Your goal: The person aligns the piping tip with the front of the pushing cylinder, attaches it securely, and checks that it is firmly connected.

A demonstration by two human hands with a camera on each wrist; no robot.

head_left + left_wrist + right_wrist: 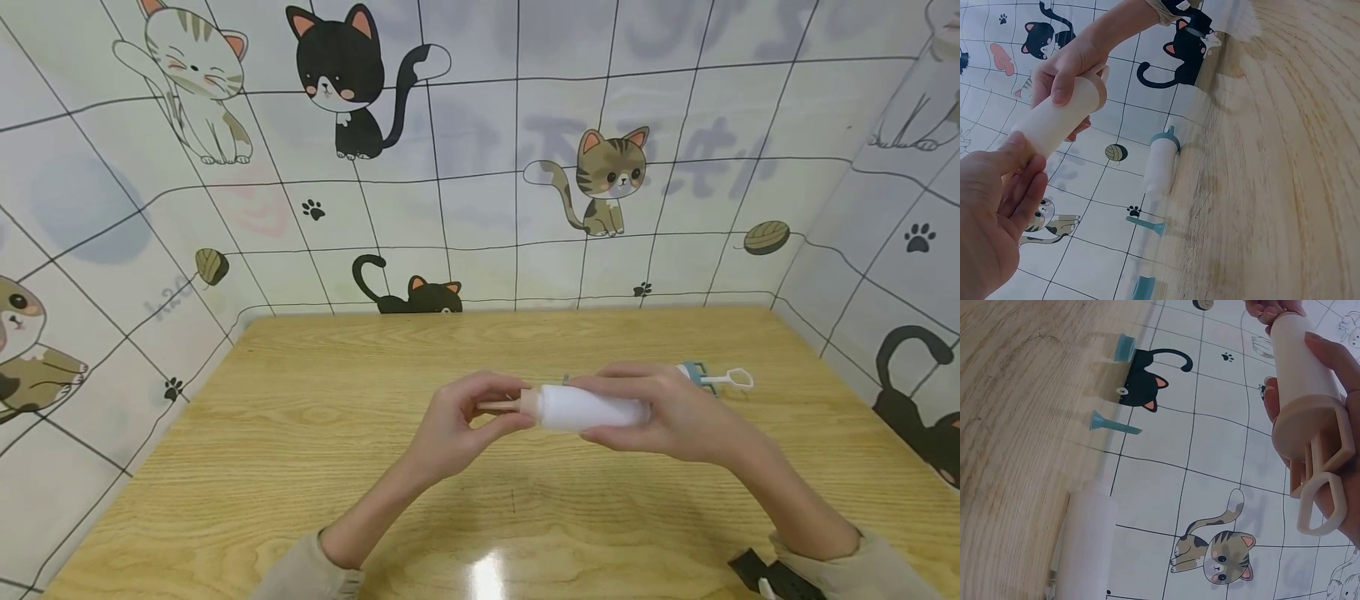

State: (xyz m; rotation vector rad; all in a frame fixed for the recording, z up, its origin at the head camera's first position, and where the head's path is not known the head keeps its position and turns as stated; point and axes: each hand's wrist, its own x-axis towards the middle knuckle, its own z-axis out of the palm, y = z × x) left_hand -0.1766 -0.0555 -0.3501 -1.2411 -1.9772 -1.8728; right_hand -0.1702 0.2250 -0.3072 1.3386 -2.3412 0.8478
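A white plunger syringe lies level between the two hands, above the wooden table. At its left end, the thumb and fingers of the left hand pinch the beige collar of a slim nozzle that points left. Wrapped around the barrel is the right hand. The right wrist view shows the syringe's beige end cap with side grips, and a white loop handle beyond it. Fingers hide part of the collar and barrel.
A second white syringe with a teal cap lies on the table behind the right hand. Near it are a teal nozzle and a small teal ring. A black strap is by the right sleeve. Cat-print cloth surrounds the table.
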